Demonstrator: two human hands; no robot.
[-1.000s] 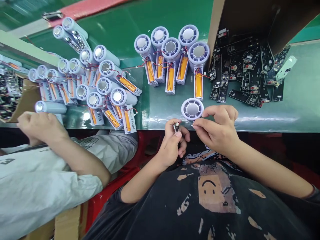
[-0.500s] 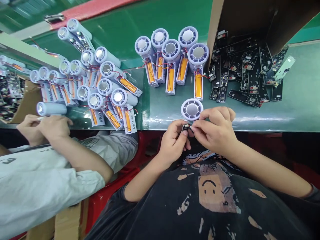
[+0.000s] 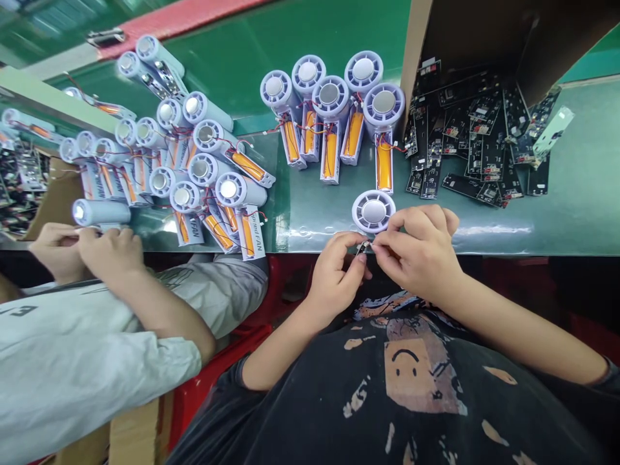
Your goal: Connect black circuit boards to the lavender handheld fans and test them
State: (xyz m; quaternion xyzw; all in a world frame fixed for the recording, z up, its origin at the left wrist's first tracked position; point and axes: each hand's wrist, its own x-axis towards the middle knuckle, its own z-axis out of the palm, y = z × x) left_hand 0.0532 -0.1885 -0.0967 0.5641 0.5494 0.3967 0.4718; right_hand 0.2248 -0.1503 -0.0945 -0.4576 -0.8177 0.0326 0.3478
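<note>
My left hand [image 3: 338, 270] pinches a small black circuit board [image 3: 361, 248] between thumb and fingers, just off the front edge of the table. My right hand [image 3: 420, 247] is closed at the board's upper end, its fingertips pinching a tiny white wire connector, mostly hidden. Whether the connector sits in the board I cannot tell. Directly beyond my hands stands a lavender handheld fan body [image 3: 373, 212], its round vented end facing up. My right fingers partly overlap its lower right side.
Several fan bodies [image 3: 330, 95] with orange batteries and red wires stand behind. Black circuit boards [image 3: 484, 139] are heaped by a cardboard box [image 3: 417, 45] at right. More fans [image 3: 231, 187] crowd the left, near a co-worker's hands [image 3: 109, 248]. The green table [image 3: 508, 232] ends before me.
The circuit board has tilted in my left hand and shows less of its face. My right fingertips have shifted slightly against it. The co-worker's hands have moved a little.
</note>
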